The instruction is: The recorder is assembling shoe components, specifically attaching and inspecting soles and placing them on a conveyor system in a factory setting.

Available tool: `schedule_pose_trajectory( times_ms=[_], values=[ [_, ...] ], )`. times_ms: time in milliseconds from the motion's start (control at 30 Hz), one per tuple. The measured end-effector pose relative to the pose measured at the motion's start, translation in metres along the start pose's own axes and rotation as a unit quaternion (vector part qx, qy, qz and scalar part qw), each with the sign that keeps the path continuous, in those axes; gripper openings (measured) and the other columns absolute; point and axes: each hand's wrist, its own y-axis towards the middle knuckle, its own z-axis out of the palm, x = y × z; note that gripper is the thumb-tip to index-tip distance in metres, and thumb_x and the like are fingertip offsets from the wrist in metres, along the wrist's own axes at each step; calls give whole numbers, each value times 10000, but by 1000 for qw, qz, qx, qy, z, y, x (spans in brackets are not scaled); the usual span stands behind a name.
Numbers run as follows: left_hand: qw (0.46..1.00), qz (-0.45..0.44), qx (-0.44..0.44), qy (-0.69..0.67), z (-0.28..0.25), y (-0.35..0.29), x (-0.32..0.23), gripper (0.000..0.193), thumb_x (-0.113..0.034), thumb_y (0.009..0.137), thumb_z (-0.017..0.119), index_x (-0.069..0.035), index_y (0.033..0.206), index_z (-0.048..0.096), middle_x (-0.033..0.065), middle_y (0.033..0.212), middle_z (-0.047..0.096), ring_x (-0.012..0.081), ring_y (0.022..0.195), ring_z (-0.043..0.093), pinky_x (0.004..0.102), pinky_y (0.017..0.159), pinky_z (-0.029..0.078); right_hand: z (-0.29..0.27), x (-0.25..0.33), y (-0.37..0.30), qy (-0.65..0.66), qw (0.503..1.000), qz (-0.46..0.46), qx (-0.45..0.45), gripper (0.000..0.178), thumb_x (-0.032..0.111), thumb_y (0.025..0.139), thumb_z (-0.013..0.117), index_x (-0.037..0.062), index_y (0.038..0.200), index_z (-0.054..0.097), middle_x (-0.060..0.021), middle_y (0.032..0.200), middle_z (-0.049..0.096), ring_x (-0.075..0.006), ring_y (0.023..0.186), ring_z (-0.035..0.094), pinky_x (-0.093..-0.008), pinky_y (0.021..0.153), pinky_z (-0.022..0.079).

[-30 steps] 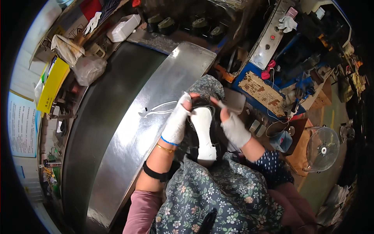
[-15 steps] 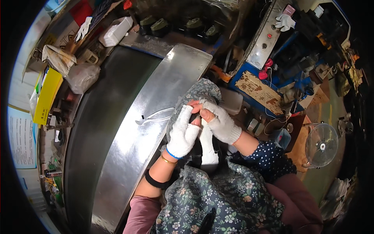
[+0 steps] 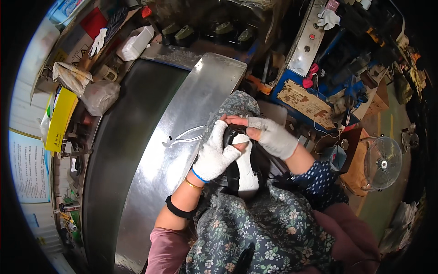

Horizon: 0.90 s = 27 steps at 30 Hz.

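Observation:
A black shoe upper (image 3: pixel 232 177) lies on my lap with a long white insole (image 3: pixel 247 170) facing up inside its edges. My left hand (image 3: pixel 212 155), in a white fingerless glove, wraps around the left side near the toe end, its thumb over the white surface. My right hand (image 3: pixel 276 137), gloved the same way, grips the black edge at the toe end from the right. Fingertips of both hands come close together at the far end. Beneath is a floral cloth (image 3: pixel 239 104).
A metal-topped bench (image 3: pixel 155 160) runs along my left, with a pliers-like tool (image 3: pixel 169 143) on it. Beyond lies a dark conveyor belt (image 3: pixel 116 137). Several black shoes (image 3: pixel 185 34) stand at the back. A blue machine (image 3: pixel 285 86) and a fan (image 3: pixel 383 164) are on the right.
My right hand has shifted right and the two hands have parted a little, so more of the black toe edge and white insole shows. The view has tilted slightly.

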Motion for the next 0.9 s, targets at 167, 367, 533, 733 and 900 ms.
schedule_pose_trajectory(
  times_ms=[167,367,533,733,900],
  values=[
    [998,-58,16,-7,-7,-2,-4,902,-404,812,822,-5,1480,366,239,1316,587,358,1250,591,411,1024,482,37,15,-5,-268,955,24,-124,445,46,993,503,11,1436,529,-135,1374,636,-215,1332,546,-316,1125,393],
    [997,-18,73,-7,-11,-7,0,978,-404,730,883,-38,1468,355,194,1339,557,312,1252,575,402,1051,466,31,-3,-23,-155,985,21,-72,565,49,931,615,20,1476,468,-123,1363,617,-167,1256,570,-309,1098,409],
    [995,-79,63,-25,-4,-5,-16,1002,-380,669,918,-42,1435,368,153,1287,574,247,1177,596,369,988,509,12,4,-25,-50,998,16,-31,597,58,893,690,3,1455,495,-104,1355,616,-159,1249,551,-302,1106,394],
    [978,177,108,36,43,-18,-71,1163,-576,656,877,-17,1531,353,262,1559,366,372,1468,351,451,1201,278,-46,26,-55,88,983,149,-54,579,334,1012,616,-20,1447,473,-146,1305,614,-222,1261,563,-371,1089,441],
    [947,46,248,-198,29,-18,-35,415,-170,891,737,-35,1278,672,163,1225,698,278,1179,646,378,1064,457,-109,-15,-169,372,834,394,-103,745,301,897,673,-43,1492,384,-276,1382,569,-403,1222,617,-550,1008,530]
  ],
)
